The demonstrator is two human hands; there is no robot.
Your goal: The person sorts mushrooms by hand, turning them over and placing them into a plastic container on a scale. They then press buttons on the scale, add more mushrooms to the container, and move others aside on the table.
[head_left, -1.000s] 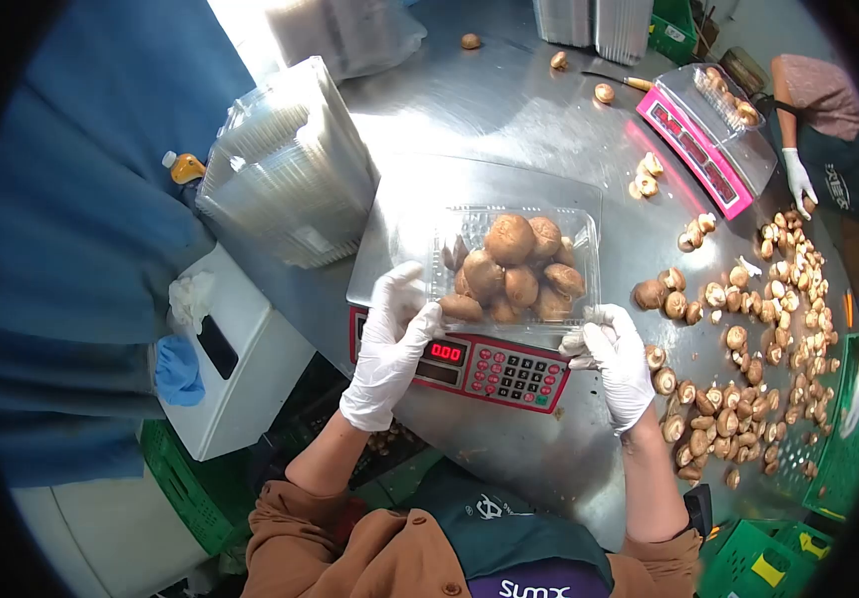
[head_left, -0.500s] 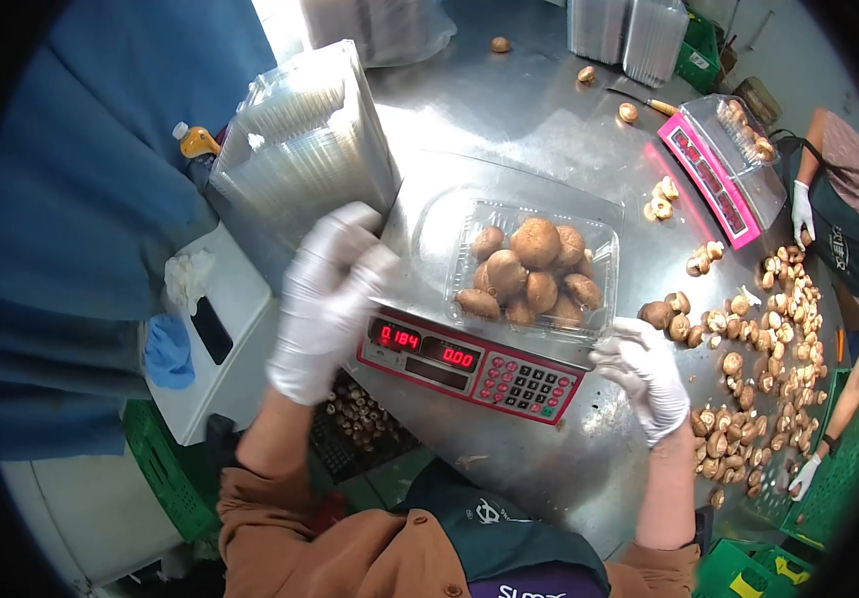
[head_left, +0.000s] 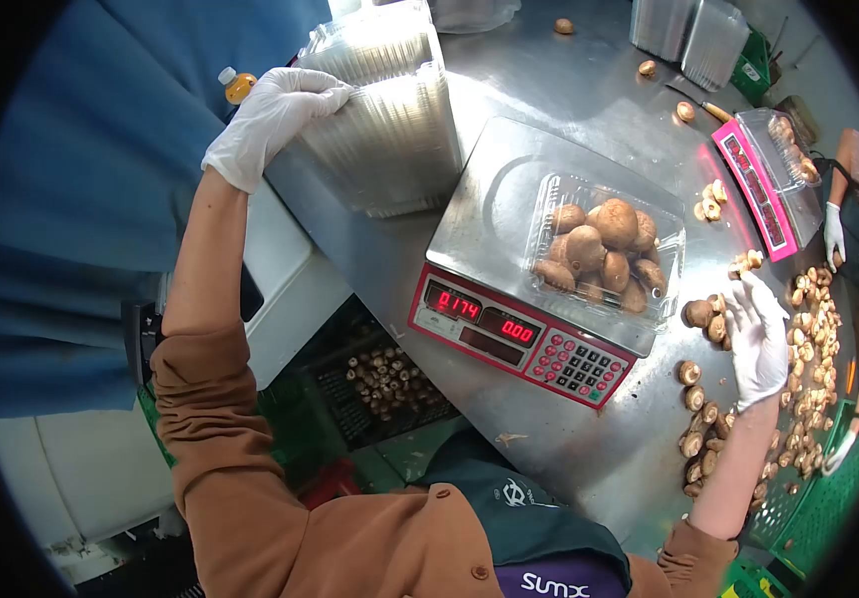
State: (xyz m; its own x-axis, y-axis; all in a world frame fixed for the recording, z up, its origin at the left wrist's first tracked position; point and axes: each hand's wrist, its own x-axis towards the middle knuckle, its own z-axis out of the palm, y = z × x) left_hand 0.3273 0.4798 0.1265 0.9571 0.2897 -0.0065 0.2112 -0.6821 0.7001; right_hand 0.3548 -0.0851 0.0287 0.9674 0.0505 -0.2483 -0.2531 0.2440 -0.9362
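Note:
My left hand (head_left: pixel 275 125), in a white glove, has its fingers pinched on the rim of the tall stack of clear plastic containers (head_left: pixel 389 130). Gloved too, my right hand (head_left: pixel 758 344) is open with fingers apart, over loose brown mushrooms (head_left: pixel 698 313) to the right of the scale. A clear plastic tray (head_left: pixel 671 261) filled with brown mushrooms (head_left: pixel 617 224) rests on the steel plate of the red digital scale (head_left: pixel 519 344). The left display reads 0.174, the other 0.00.
Across the table, a co-worker's gloved hand (head_left: pixel 834 237) is near a pink scale (head_left: pixel 756 194) bearing another tray. Many loose mushrooms (head_left: pixel 810 339) spread along the right side. A knife (head_left: pixel 713 110) lies behind. Below left stands a dark crate (head_left: pixel 349 419) of mushrooms.
My left hand has moved from beside the scale to the container stack. My right hand has left the tray's corner and reached right over the mushrooms. The reading fell from 0.184 to 0.174.

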